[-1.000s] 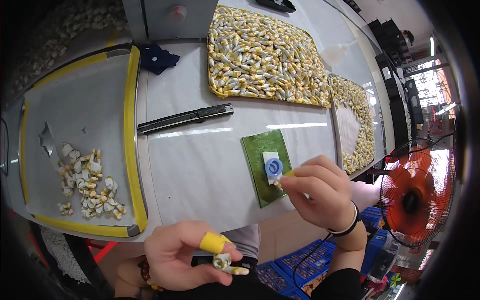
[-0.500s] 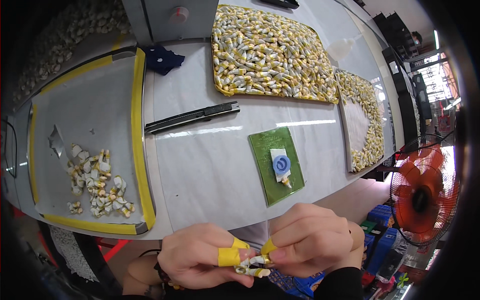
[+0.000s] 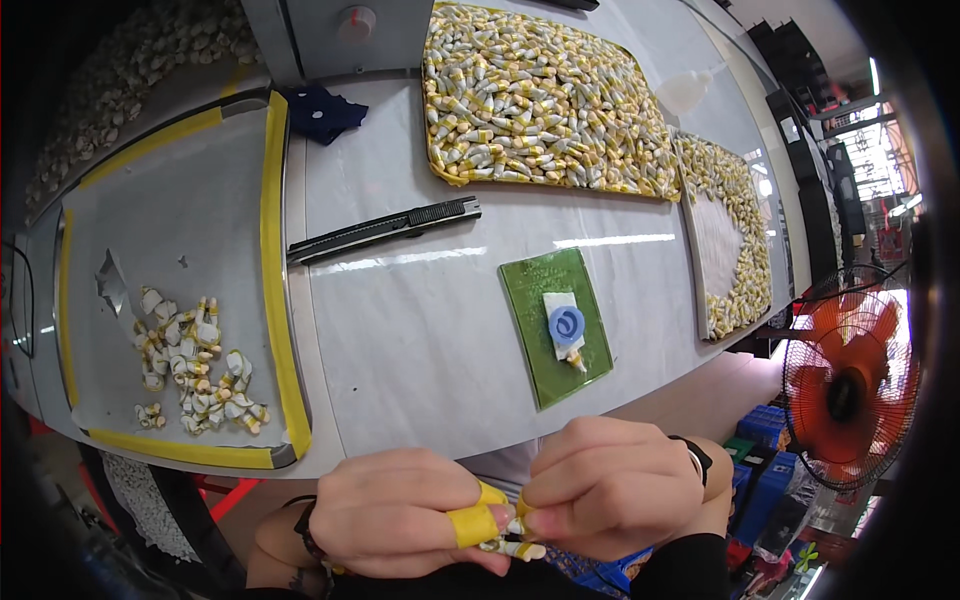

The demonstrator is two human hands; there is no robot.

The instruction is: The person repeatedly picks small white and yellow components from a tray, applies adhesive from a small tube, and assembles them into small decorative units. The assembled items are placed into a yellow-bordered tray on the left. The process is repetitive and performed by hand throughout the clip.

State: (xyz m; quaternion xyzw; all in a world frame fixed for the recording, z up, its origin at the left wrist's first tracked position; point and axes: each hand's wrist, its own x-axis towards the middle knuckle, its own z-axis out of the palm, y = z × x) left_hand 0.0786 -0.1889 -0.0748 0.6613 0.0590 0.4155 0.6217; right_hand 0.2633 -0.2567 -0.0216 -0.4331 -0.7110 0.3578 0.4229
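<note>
In front of my body, off the table's near edge, my left hand (image 3: pixel 405 510) and my right hand (image 3: pixel 612 490) meet with fingertips pinched. Between them are small white-and-yellow pieces (image 3: pixel 522 549), partly covered by the fingers. Yellow tape wraps fingertips of both hands. Beyond the hands lies a green plate (image 3: pixel 530 372) bearing a white pad with a blue ring-shaped piece (image 3: pixel 566 325). A small white-and-yellow piece pokes out at the pad's near end. To the left, a yellow-taped tray (image 3: pixel 105 235) carries a loose cluster of similar pieces (image 3: pixel 200 370).
A black utility knife (image 3: pixel 385 230) lies mid-table beside the taped tray. Toward the back stands a full tray of white-and-yellow pieces (image 3: pixel 540 100), with a partly filled tray (image 3: pixel 715 240) to its right. Dark cloth (image 3: pixel 322 114) lies at back left. An orange fan (image 3: pixel 850 380) stands at right.
The right fingertips have drawn in closer to the left ones, covering more of the upper piece. The lower piece still sticks out below. The table's things look unmoved.
</note>
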